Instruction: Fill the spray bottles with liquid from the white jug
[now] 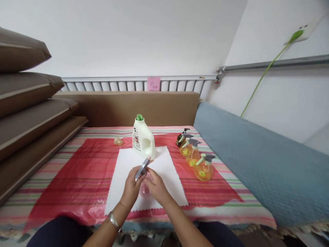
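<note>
My left hand (132, 185) is closed around the grey spray head (142, 168) of a pink-tinted clear spray bottle (145, 190). Close beside it, my right hand (156, 185) grips the bottle near its neck, just below the head. Fingers hide the joint between head and bottle, so I cannot tell how they fit together. The bottle is over a white sheet with a scalloped edge (123, 164). Just beyond my hands stands a cream detergent jug (144, 137) with a handle and a green spout in its open top.
To the right, several spray bottles with yellow liquid (204, 171) stand in a row, a dark pump bottle (179, 139) at its far end. A small beige cap (118, 141) lies left of the jug. Red plastic film (84, 175) covers the striped cloth. Brown cushions (31, 123) are stacked at left.
</note>
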Action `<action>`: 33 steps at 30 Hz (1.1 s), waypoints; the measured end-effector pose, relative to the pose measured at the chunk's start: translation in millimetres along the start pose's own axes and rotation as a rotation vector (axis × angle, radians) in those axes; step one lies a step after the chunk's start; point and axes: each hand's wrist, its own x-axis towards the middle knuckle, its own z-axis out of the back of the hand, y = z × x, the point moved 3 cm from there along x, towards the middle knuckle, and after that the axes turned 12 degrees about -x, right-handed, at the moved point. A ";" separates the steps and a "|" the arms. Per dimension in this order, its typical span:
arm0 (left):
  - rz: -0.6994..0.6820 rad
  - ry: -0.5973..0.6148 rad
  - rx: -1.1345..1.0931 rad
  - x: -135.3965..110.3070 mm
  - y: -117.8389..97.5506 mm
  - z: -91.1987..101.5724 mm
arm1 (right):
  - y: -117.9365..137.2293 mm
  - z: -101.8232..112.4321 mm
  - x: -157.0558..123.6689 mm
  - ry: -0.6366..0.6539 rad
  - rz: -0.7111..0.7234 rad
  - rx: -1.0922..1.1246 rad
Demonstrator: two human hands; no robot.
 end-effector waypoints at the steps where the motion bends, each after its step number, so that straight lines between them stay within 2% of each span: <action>1: -0.024 0.017 0.006 0.7 -0.9 1.8 | -1.4 -1.7 0.0 -0.011 -0.001 -0.004; 4: -0.057 0.069 0.023 3.0 -1.0 4.7 | -7.4 -3.8 -0.2 -0.065 -0.005 -0.031; 10: -0.033 0.218 0.123 12.4 -4.7 8.7 | -17.4 -6.9 3.7 -0.154 -0.040 -0.069; 13: 0.075 0.223 0.161 21.1 -19.3 15.8 | -13.2 -6.9 5.1 -0.170 -0.036 -0.068; 15: 0.140 0.302 0.180 26.4 -35.1 15.3 | -8.0 -6.4 5.1 -0.169 -0.021 -0.060; 17: 0.129 0.410 0.259 30.7 -52.7 9.6 | -3.8 -6.0 4.4 -0.168 -0.005 -0.061; 20: 0.086 0.413 0.545 36.8 -68.3 -0.1 | -3.5 -5.9 3.3 -0.187 -0.011 -0.101; 22: 0.102 0.404 0.728 39.6 -68.2 -5.8 | -6.5 -6.4 3.2 -0.203 -0.027 -0.135; 25: 0.117 0.435 0.883 42.7 -61.9 -11.4 | -11.0 -7.3 4.1 -0.210 -0.039 -0.168; 33: 0.103 0.535 1.017 54.2 -58.1 -14.3 | -8.7 -5.2 6.2 -0.160 -0.012 -0.175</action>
